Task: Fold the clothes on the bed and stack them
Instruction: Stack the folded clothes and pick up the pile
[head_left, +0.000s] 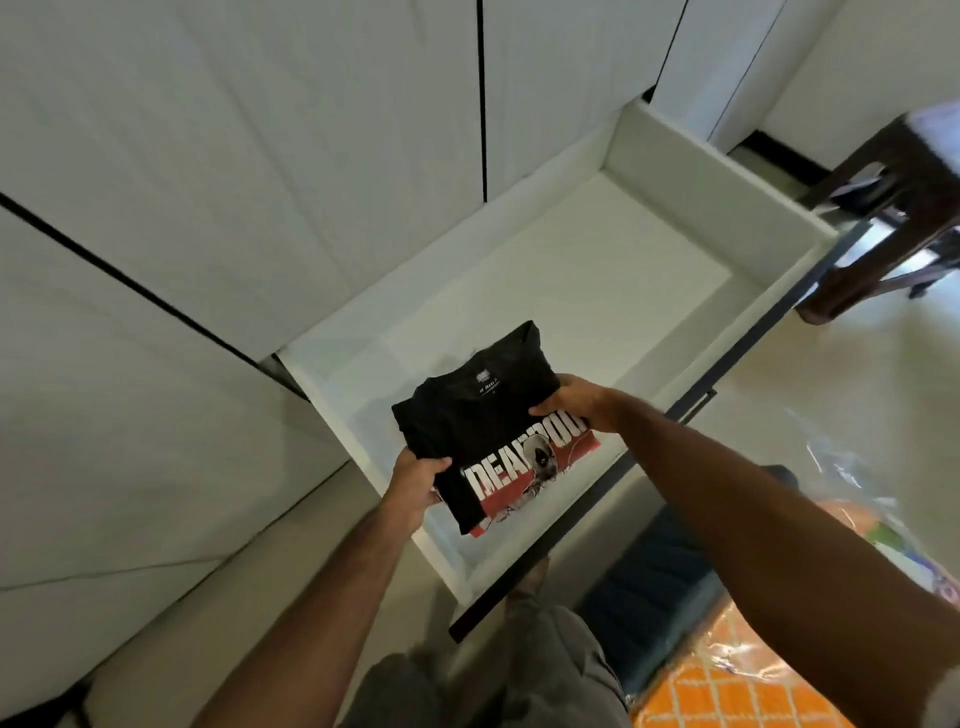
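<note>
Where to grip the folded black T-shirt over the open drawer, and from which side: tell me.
Grip the folded black T-shirt by its two short opposite edges, one hand from each side, thumbs on top and fingers beneath, as the left hand and right hand do. It is a flat, limp rectangle, so holding both ends likely keeps the folds from sagging over the white drawer.
</note>
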